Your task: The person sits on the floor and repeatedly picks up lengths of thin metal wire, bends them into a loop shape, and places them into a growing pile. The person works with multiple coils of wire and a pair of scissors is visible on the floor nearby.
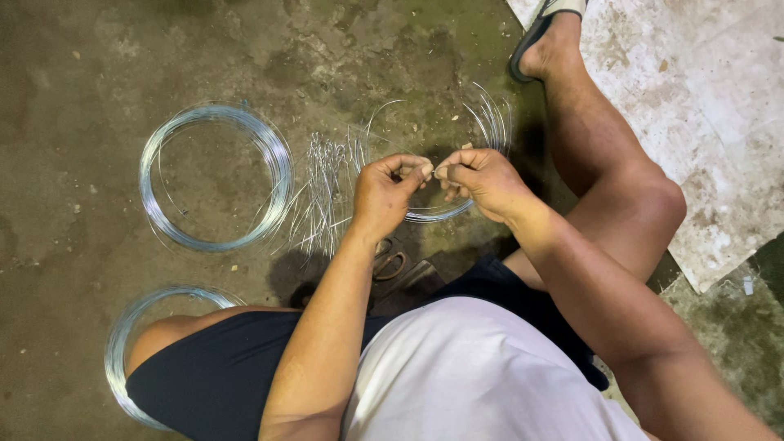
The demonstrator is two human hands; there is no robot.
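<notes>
Steel wire strand (433, 169) pinched between left hand (384, 196) and right hand (482, 181), fingertips close for control; cut pieces (322, 192) piled left, within reach.

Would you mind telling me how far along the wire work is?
Done: a pile of short cut wires lies on the floor. In hand: the left hand and right hand pinch a wire between them. Left: two full coils lie untouched.

Two wire coils (214, 175) (131, 343), a pale slab (710, 122), and a sandal (539, 28) occupy the concrete floor (82, 65).
</notes>
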